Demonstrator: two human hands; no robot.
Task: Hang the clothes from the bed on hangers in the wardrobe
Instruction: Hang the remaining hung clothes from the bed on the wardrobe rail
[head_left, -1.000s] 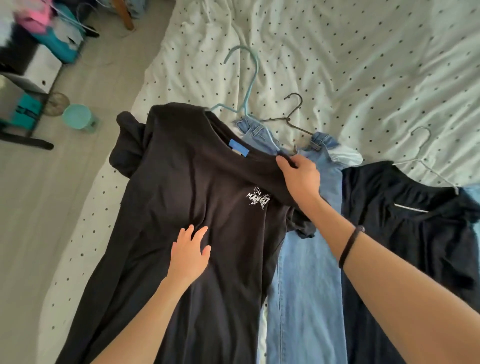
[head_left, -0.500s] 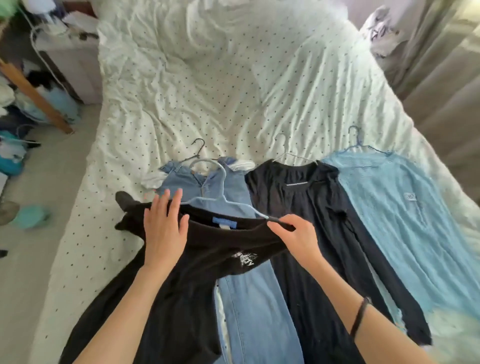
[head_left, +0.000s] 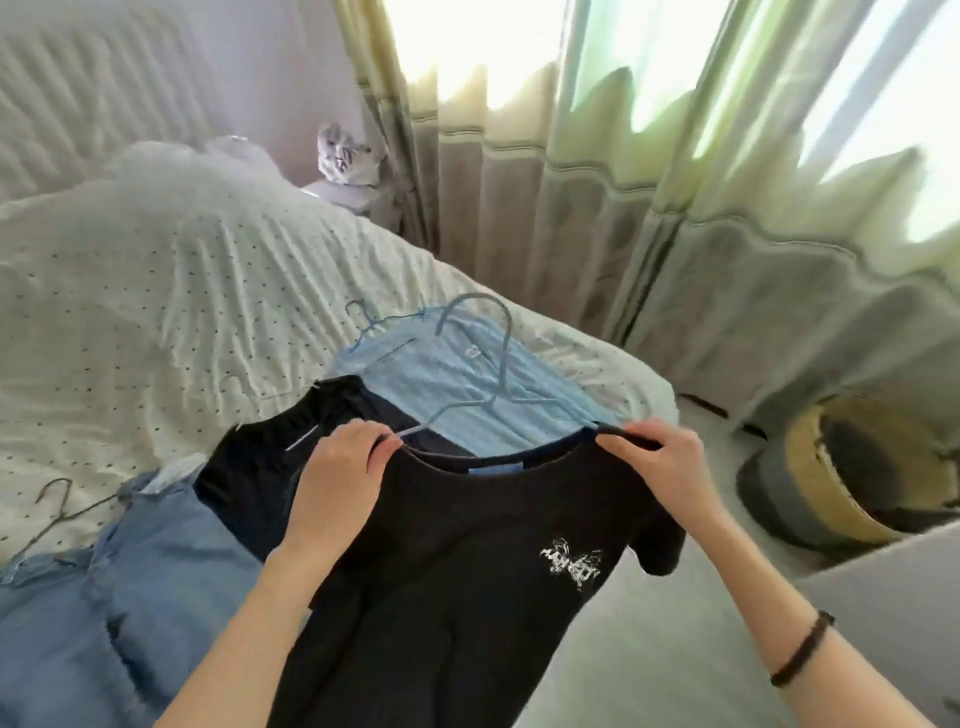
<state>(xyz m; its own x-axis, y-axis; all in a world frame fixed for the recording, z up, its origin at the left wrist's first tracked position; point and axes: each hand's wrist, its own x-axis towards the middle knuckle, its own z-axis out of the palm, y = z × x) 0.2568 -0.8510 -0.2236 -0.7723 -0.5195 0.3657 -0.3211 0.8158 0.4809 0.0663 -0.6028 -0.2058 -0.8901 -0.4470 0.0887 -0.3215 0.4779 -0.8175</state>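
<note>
Now, my left hand (head_left: 340, 467): fingers curled round the left shoulder of the black T-shirt (head_left: 467, 597), pinching cloth and hanger arm together.
My right hand (head_left: 660, 457): gripping the shirt's right shoulder the same way, thumb and fingers closed over the seam; a dark band (head_left: 802, 649) sits on that wrist.
Black T-shirt: held up between my two hands, above the near edge of the bed (head_left: 156, 312), neckline open toward me, white print on the chest, body hanging down.
Light blue hanger (head_left: 501, 364): threaded through the shirt's neck, hook standing up above the collar, arms running under my fingers.
Pale blue top (head_left: 441, 374): flat on the bed behind the shirt, on its own hanger.
Dark garment (head_left: 270, 457): lying beside the pale blue top, partly behind my left hand.
Jeans (head_left: 130, 597): on the bed to the left, with a wire hanger (head_left: 57, 509) at the waist.
Curtains (head_left: 675, 234): to the right of the bed, light coming through.
Woven basket (head_left: 852, 483): on the floor below the curtains.
</note>
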